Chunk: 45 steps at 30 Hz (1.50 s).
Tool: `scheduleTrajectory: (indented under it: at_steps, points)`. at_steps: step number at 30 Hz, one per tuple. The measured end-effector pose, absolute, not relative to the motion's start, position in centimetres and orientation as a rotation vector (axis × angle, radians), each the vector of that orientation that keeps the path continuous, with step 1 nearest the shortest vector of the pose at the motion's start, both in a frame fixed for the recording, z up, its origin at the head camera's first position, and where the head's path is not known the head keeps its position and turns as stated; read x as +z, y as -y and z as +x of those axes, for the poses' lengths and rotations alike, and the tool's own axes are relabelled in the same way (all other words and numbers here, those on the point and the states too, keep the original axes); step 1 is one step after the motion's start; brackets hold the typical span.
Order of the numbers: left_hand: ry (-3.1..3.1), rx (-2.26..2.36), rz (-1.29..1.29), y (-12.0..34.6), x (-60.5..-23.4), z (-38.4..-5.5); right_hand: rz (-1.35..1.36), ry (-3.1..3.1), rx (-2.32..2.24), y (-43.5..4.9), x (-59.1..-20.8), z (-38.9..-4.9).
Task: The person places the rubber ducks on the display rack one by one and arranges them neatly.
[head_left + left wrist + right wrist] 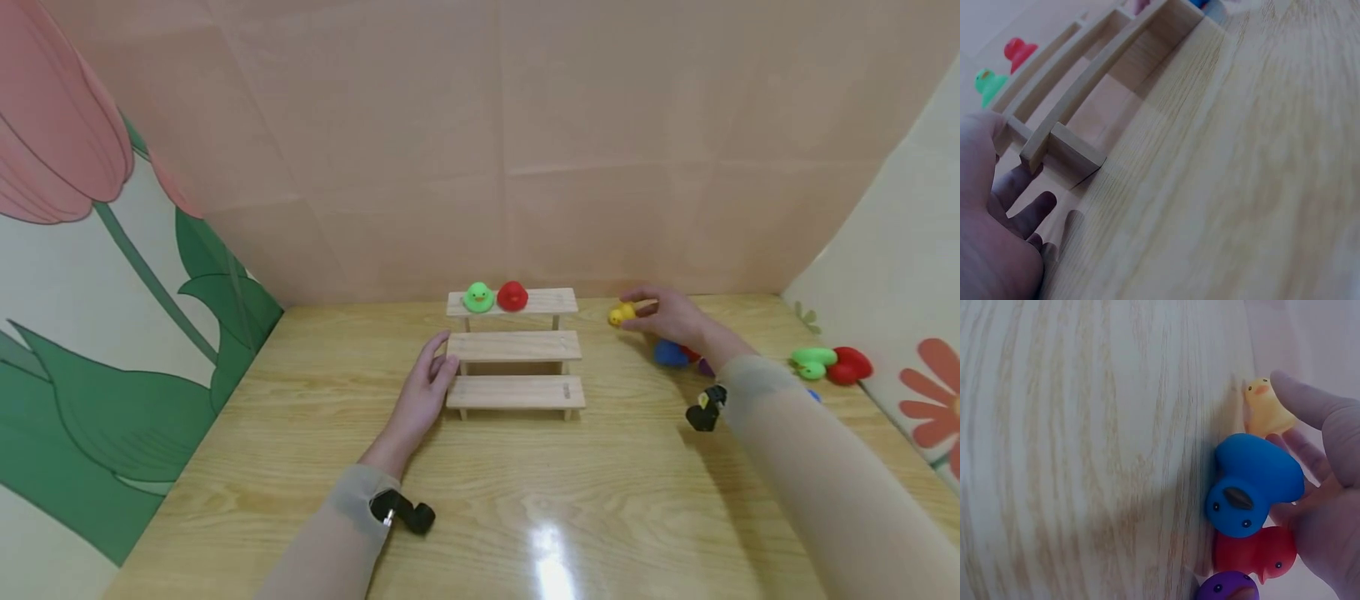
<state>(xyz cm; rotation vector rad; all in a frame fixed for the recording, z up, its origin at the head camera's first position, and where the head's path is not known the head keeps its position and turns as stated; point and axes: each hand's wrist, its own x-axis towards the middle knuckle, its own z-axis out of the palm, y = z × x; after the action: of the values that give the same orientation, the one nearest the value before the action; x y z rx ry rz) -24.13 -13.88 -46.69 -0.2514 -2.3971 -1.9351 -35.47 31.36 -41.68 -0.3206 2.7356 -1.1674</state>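
A three-tier wooden display rack [514,347] stands on the table. My left hand [423,387] holds its left end, thumb at the middle tier and fingers bent by the side, as the left wrist view shows. On the top tier sit a green rubber duck [478,297] and a red rubber duck [513,296]. To the right of the rack, my right hand [671,318] pinches a yellow rubber duck [1267,412] between thumb and fingers. Close beneath that hand lie a blue duck [1257,475], a red duck [1250,550] and a purple duck [1229,586].
Farther right on the table are another green duck [813,360] and red duck [850,366], with a bit of blue [814,396] partly hidden by the right sleeve. A pinkish backdrop [495,150] rises behind the table; flower-patterned panels [922,275] flank it.
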Motion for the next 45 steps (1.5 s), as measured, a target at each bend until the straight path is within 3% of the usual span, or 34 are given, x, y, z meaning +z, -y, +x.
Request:
scheduleTrajectory:
  at_steps: [45]
  points:
    - [2.387,-1.975,-0.258,13.8,-46.7,-24.0,-0.236,-2.860,-1.161,-31.8,-42.6,-35.2]
